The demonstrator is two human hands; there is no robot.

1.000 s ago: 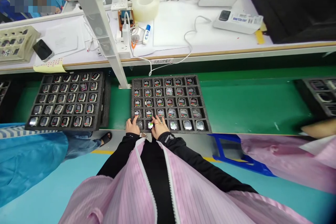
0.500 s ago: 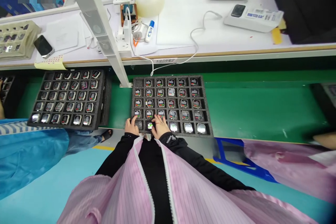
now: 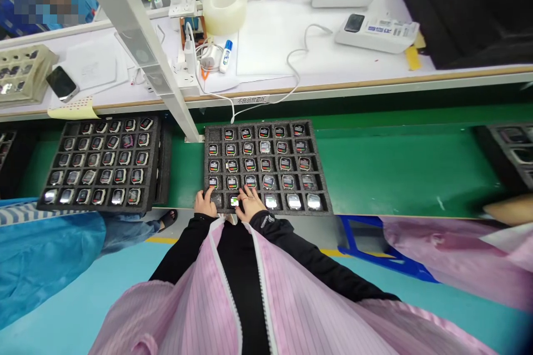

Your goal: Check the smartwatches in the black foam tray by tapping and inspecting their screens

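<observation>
On the green conveyor belt (image 3: 395, 169), a full black foam tray of smartwatches (image 3: 66, 133) lies to the left. Next along, in a second foam tray (image 3: 322, 201), the left hand (image 3: 205, 203) rests with fingers spread at the bottom-left corner. A lit watch (image 3: 235, 201) sits in the bottom row, between that hand and the right hand (image 3: 250, 203), whose fingers curl just beside it. Whether either hand grips it cannot be told.
</observation>
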